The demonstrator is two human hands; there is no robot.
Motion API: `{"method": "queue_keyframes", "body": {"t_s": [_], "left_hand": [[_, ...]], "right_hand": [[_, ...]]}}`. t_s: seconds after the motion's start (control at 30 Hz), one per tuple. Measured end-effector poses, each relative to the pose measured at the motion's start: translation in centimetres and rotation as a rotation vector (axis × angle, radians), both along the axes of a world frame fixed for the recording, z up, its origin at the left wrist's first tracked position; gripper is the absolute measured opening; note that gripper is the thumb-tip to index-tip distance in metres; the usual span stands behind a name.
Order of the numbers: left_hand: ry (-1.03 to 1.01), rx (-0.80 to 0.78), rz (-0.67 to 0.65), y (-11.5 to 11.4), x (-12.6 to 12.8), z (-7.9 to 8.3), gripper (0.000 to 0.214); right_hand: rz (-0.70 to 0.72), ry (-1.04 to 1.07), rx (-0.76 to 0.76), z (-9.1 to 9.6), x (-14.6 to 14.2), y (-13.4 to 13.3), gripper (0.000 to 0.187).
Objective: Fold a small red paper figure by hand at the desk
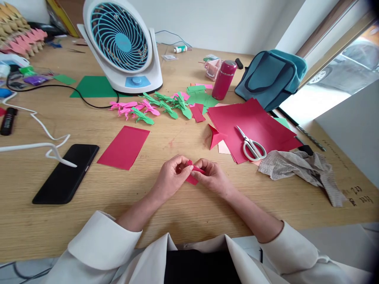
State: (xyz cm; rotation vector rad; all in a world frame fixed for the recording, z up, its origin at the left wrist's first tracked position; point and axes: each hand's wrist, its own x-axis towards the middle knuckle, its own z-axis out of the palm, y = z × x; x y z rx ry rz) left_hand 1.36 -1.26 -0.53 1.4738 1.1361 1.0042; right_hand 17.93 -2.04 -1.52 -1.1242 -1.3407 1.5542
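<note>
Between my two hands is a small folded piece of red paper point(192, 180), held just above the wooden table point(166, 138). My left hand point(171, 177) pinches its left side with thumb and forefinger. On the other side my right hand point(213, 179) grips it the same way, the thumbs nearly meeting. Fingers cover much of the folds. Up and to the right lies a folded red paper shape point(216, 136), against a stack of red sheets point(251, 122) with scissors point(251, 146) on top. A red paper rectangle point(124, 147) lies left of my hands.
Green folded figures point(168, 108) and pink ones point(124, 106) lie ahead, before a fan point(122, 43). A black phone point(66, 173) and white cable point(44, 128) are left. A red flask point(224, 81), teal bag point(271, 79) and crumpled cloth point(290, 165) stand or lie right.
</note>
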Motion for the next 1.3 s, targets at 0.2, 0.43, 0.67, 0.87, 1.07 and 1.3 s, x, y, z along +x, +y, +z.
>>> {"method": "queue_keyframes", "body": {"t_s": [0.2,0.43,0.67,0.87,1.07,1.3], "left_hand": [[-0.047,-0.045,-0.028,-0.5,0.2,0.3,0.017],[-0.068,-0.028,0.024,-0.2,0.2,-0.4,0.018],[-0.139,-0.13,-0.026,0.1,-0.1,-0.3,0.023],[-0.159,-0.161,0.033,0.4,-0.5,0.2,0.026],[-0.158,-0.234,-0.002,0.3,-0.5,0.1,0.028],[-0.158,-0.233,-0.004,0.3,-0.4,-0.1,0.032]], "right_hand": [[-0.033,0.045,0.035,-0.3,-0.6,-0.2,0.037],[-0.086,-0.081,0.082,-0.5,-0.7,-0.2,0.037],[-0.061,-0.048,0.105,-0.4,-0.4,-0.2,0.034],[-0.047,0.113,0.141,0.7,0.5,0.4,0.031],[-0.03,0.089,0.15,1.0,0.5,0.4,0.031],[-0.046,0.111,0.117,0.8,0.3,0.4,0.036]]}}
